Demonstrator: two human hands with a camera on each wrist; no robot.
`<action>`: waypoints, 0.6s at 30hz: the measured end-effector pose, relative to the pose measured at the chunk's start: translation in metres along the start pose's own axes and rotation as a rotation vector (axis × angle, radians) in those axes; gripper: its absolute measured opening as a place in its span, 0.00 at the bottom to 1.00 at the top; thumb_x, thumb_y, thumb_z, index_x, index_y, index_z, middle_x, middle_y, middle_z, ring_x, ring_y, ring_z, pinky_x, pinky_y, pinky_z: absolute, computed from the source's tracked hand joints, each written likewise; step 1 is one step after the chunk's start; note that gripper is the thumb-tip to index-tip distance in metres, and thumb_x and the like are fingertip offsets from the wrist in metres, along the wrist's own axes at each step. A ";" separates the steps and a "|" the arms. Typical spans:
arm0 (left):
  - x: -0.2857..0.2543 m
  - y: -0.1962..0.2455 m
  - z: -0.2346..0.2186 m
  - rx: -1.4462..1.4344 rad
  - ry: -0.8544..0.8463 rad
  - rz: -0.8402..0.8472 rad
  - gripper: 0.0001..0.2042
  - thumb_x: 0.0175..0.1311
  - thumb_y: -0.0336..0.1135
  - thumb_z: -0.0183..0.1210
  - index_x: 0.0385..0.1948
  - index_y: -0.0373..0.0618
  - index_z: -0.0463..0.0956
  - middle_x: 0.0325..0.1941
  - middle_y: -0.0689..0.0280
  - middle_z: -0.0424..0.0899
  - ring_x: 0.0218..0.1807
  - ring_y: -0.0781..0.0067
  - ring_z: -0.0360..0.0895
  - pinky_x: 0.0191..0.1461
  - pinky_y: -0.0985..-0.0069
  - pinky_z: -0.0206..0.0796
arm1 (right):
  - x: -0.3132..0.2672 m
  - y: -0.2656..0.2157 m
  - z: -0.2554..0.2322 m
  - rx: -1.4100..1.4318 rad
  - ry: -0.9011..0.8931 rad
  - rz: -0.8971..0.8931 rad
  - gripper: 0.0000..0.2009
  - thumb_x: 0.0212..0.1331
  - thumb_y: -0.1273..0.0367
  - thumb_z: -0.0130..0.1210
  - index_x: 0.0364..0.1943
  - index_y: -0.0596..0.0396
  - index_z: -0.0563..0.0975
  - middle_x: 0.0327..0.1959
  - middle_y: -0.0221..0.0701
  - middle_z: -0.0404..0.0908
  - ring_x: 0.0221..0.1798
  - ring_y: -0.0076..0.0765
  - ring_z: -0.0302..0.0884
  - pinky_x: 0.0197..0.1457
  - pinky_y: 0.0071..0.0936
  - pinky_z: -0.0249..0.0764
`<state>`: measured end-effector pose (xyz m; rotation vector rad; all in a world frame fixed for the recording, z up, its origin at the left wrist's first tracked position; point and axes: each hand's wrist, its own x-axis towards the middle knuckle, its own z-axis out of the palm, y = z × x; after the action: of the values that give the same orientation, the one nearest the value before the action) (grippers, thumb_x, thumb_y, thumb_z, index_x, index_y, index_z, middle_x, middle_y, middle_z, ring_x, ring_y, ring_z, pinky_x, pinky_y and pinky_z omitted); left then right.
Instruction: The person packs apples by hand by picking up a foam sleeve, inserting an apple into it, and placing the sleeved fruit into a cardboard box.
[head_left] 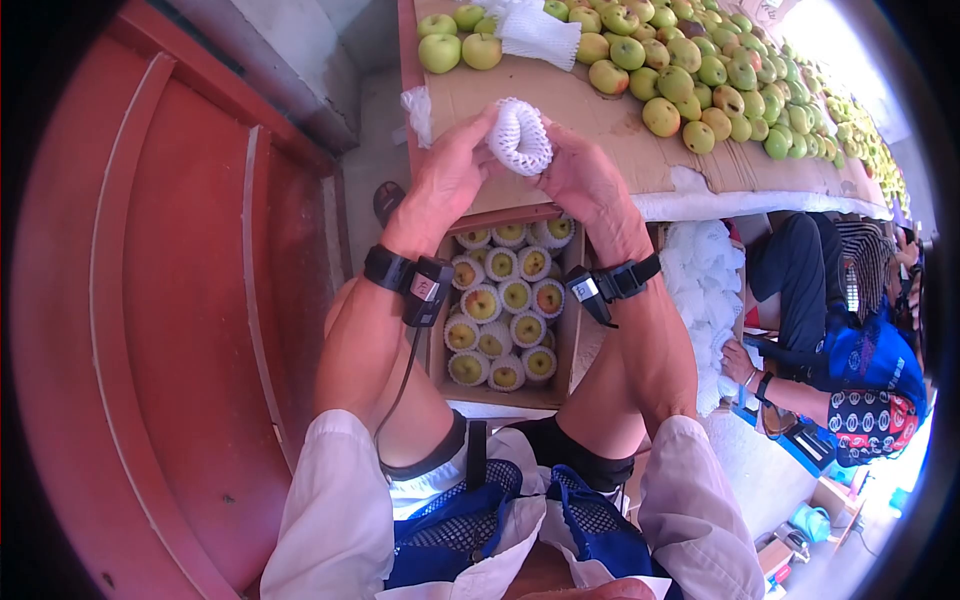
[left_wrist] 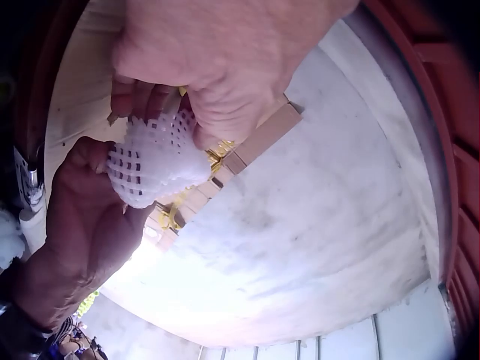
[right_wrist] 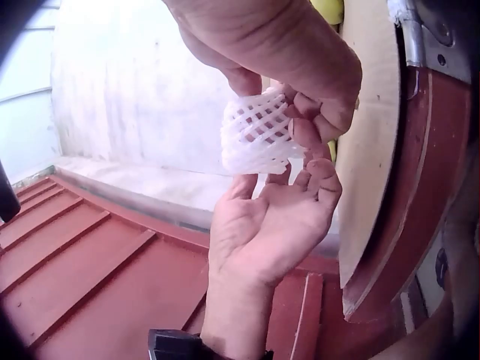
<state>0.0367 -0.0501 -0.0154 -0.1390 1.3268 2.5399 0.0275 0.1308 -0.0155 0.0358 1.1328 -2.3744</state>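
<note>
Both hands hold a white foam net sleeve (head_left: 525, 162) over the near edge of the cardboard-covered table. My left hand (head_left: 455, 165) pinches its left side, and my right hand (head_left: 590, 180) grips the right side. The sleeve's mouth faces up toward the head view, its rim rounded and thick. In the left wrist view the sleeve (left_wrist: 157, 161) bulges between the fingers, and its mesh is stretched. Seen from the right wrist, the sleeve (right_wrist: 259, 135) has fingertips at both ends. I cannot tell whether anything is inside it.
Below my forearms stands a carton (head_left: 572, 350) of sleeved apples in rows. Loose green apples (head_left: 690, 80) pile up across the table (head_left: 590, 135), with more sleeves (head_left: 540, 35) nearby. White foam sleeves (head_left: 700, 290) heap at the right, where another person's hand (head_left: 738, 362) reaches. A red door (head_left: 190, 300) stands left.
</note>
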 end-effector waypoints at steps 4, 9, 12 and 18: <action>0.000 -0.003 -0.004 -0.036 -0.033 -0.004 0.19 0.75 0.43 0.58 0.62 0.47 0.74 0.60 0.68 0.81 0.61 0.73 0.76 0.65 0.68 0.68 | 0.005 0.007 -0.012 -0.185 0.110 -0.068 0.13 0.73 0.60 0.53 0.52 0.50 0.79 0.44 0.22 0.83 0.43 0.20 0.77 0.41 0.21 0.69; 0.001 -0.005 -0.005 0.052 -0.028 0.051 0.17 0.75 0.44 0.57 0.59 0.46 0.77 0.58 0.68 0.82 0.60 0.75 0.77 0.64 0.70 0.68 | -0.002 0.005 -0.004 -0.333 0.194 -0.137 0.11 0.72 0.60 0.55 0.47 0.50 0.80 0.41 0.20 0.83 0.42 0.16 0.77 0.40 0.17 0.67; 0.004 -0.008 -0.007 0.147 -0.008 0.071 0.17 0.76 0.44 0.57 0.57 0.45 0.78 0.56 0.69 0.82 0.58 0.76 0.77 0.62 0.71 0.69 | -0.001 0.007 -0.003 -0.351 0.188 -0.149 0.11 0.71 0.60 0.56 0.47 0.50 0.80 0.41 0.19 0.83 0.42 0.15 0.77 0.40 0.16 0.67; 0.000 -0.011 -0.001 0.312 0.093 0.133 0.17 0.75 0.45 0.58 0.55 0.42 0.78 0.55 0.67 0.82 0.56 0.77 0.77 0.58 0.75 0.68 | 0.005 0.011 -0.012 -0.321 0.200 -0.183 0.11 0.71 0.61 0.56 0.48 0.52 0.80 0.40 0.20 0.83 0.39 0.15 0.76 0.37 0.15 0.66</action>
<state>0.0398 -0.0456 -0.0245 -0.1095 1.8034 2.4169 0.0258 0.1318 -0.0324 0.0622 1.6652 -2.3538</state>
